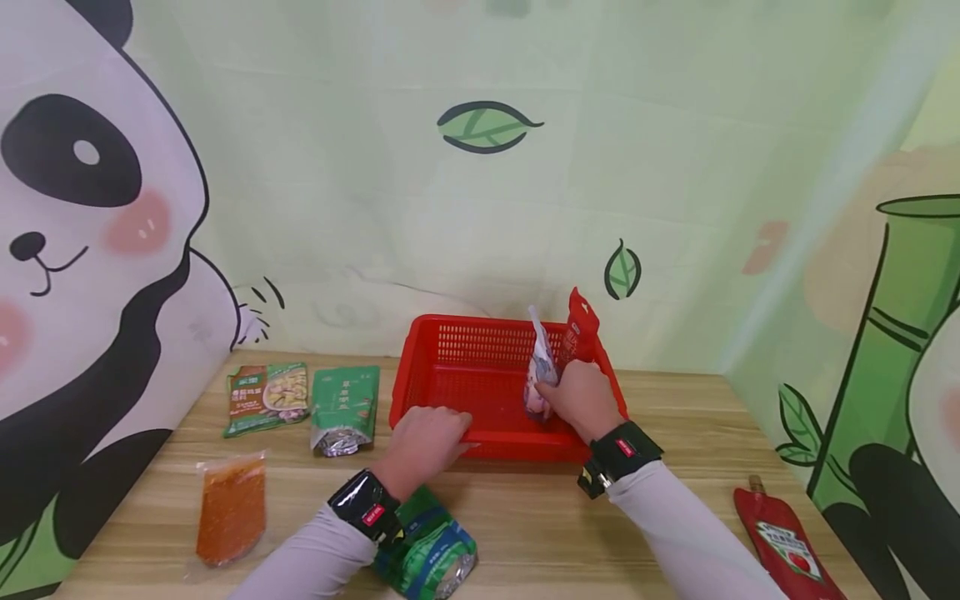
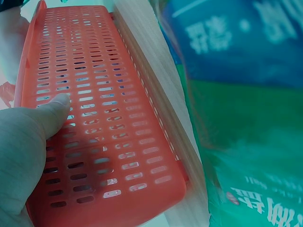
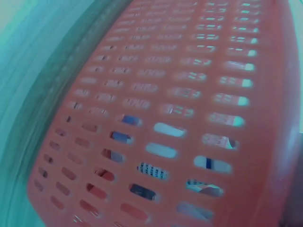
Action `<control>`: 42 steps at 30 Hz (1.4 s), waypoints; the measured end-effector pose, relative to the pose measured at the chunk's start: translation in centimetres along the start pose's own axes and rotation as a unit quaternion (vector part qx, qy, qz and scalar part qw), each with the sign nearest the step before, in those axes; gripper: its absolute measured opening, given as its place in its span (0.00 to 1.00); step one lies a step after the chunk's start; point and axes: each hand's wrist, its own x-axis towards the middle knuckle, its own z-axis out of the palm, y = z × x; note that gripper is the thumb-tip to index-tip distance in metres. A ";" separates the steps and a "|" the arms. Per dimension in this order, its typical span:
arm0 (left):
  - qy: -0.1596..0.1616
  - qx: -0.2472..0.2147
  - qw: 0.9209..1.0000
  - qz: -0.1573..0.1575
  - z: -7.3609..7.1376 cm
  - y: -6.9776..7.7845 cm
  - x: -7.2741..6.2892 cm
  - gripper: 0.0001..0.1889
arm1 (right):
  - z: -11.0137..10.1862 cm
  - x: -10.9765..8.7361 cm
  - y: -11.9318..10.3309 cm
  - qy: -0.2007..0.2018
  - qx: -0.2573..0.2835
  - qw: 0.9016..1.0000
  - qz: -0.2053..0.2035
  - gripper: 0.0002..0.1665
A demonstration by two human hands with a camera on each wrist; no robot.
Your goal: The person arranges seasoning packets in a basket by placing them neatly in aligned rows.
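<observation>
A red plastic basket with slotted walls stands at the back of the table. My left hand grips its near rim toward the left; in the left wrist view the thumb lies against the outer slotted wall. My right hand reaches over the near right rim and pinches a white and pink pouch, which stands upright inside. Just behind that hand a red bag stands in the right end, partly hidden. The right wrist view shows mostly the basket's wall, with printed packaging through the slots.
Left of the basket lie a green and brown food packet, a green pouch and a clear bag of orange-red contents. A green and blue pouch is beneath my left wrist. A ketchup pouch lies at right. A printed curtain hangs behind.
</observation>
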 end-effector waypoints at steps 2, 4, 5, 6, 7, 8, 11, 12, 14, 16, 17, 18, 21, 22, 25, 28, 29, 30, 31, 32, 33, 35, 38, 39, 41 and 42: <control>0.002 0.003 1.000 0.003 0.0 0.0 0.0 0.16 | -0.2 -0.5 0.2 -0.005 -0.010 1.000 -0.009 0.21; 0.003 0.006 1.000 0.004 0.0 0.0 0.0 0.16 | -0.4 -1.0 0.5 -0.008 -0.014 1.000 -0.023 0.21; 0.004 0.007 1.000 0.004 0.0 0.0 0.0 0.16 | -0.4 -1.3 0.6 -0.008 -0.015 0.999 -0.034 0.20; 0.004 0.008 1.000 0.004 0.0 0.0 0.0 0.16 | -0.5 -1.5 0.7 -0.005 -0.016 0.999 -0.048 0.20; 0.004 0.008 1.000 0.004 0.0 0.0 0.0 0.16 | -0.5 -1.8 0.9 -0.001 -0.015 0.998 -0.062 0.19; 0.004 0.008 1.000 0.004 0.0 0.0 0.0 0.16 | -0.6 -2.0 1.0 0.004 -0.013 0.997 -0.076 0.19; 0.005 0.006 1.000 0.002 0.0 0.1 0.0 0.16 | -0.6 -2.7 1.4 0.015 -0.006 0.993 -0.115 0.19; 0.006 0.005 1.000 0.002 0.0 0.1 0.0 0.16 | -0.6 -2.9 1.5 0.016 -0.004 0.992 -0.128 0.19; 0.007 0.005 1.000 0.001 0.0 0.1 0.0 0.15 | -0.6 -3.3 1.8 0.016 0.004 0.989 -0.147 0.19; 0.008 0.005 1.000 0.001 0.0 0.1 0.1 0.15 | -0.6 -3.7 2.2 0.015 0.008 0.986 -0.166 0.19; 0.008 0.005 1.000 0.001 0.0 0.1 0.1 0.15 | -0.5 -3.9 2.4 0.015 0.009 0.984 -0.175 0.19; 0.008 0.005 1.000 0.001 0.0 0.1 0.1 0.15 | -0.5 -4.0 2.6 0.015 0.009 0.983 -0.183 0.20; 0.006 0.002 1.000 0.000 0.0 0.1 0.0 0.14 | -0.4 -4.3 3.3 0.018 0.016 0.979 -0.201 0.19; 0.006 0.000 1.000 -0.001 0.0 0.1 0.0 0.14 | -0.3 -4.4 3.5 0.018 0.020 0.978 -0.205 0.18; 0.005 -0.002 1.000 -0.002 0.0 0.0 0.0 0.14 | -0.3 -4.7 4.1 0.021 0.023 0.976 -0.217 0.17; 0.005 -0.003 1.000 -0.004 0.1 0.0 0.0 0.14 | -0.2 -5.0 4.5 0.016 0.015 0.973 -0.228 0.19; 0.005 -0.003 1.000 -0.004 0.1 0.0 0.0 0.14 | -0.2 -5.1 4.6 0.013 0.012 0.972 -0.233 0.20; 0.004 -0.005 1.000 -0.005 0.1 0.0 -0.1 0.14 | -0.2 -5.2 4.8 0.011 0.009 0.972 -0.236 0.21; 0.004 -0.006 1.000 -0.005 0.1 -0.1 -0.1 0.14 | -0.2 -5.3 4.9 0.009 0.008 0.971 -0.238 0.22; 0.004 -0.007 1.000 -0.006 0.1 -0.1 -0.1 0.14 | -0.2 -5.4 5.0 0.009 0.005 0.971 -0.239 0.23; 0.004 -0.008 1.000 -0.005 0.1 -0.1 -0.1 0.14 | -0.3 -5.5 5.1 0.007 0.003 0.971 -0.240 0.24; 0.005 -0.011 1.000 -0.005 0.1 -0.1 -0.1 0.14 | -0.3 -5.6 5.3 0.001 -0.007 0.970 -0.242 0.27; 0.006 -0.013 1.000 -0.004 0.0 -0.1 -0.2 0.14 | -0.1 -5.7 5.4 -0.012 -0.033 0.969 -0.243 0.30; 0.004 -0.013 1.000 -0.005 0.0 -0.1 -0.2 0.14 | 0.0 -5.7 5.5 -0.017 -0.044 0.969 -0.243 0.31; 0.003 -0.014 1.000 -0.006 0.0 -0.1 -0.2 0.14 | 0.2 -5.7 5.5 -0.024 -0.061 0.968 -0.243 0.30; 0.000 -0.013 1.000 -0.006 0.0 0.0 -0.1 0.14 | 0.3 -5.7 5.5 -0.025 -0.070 0.967 -0.242 0.30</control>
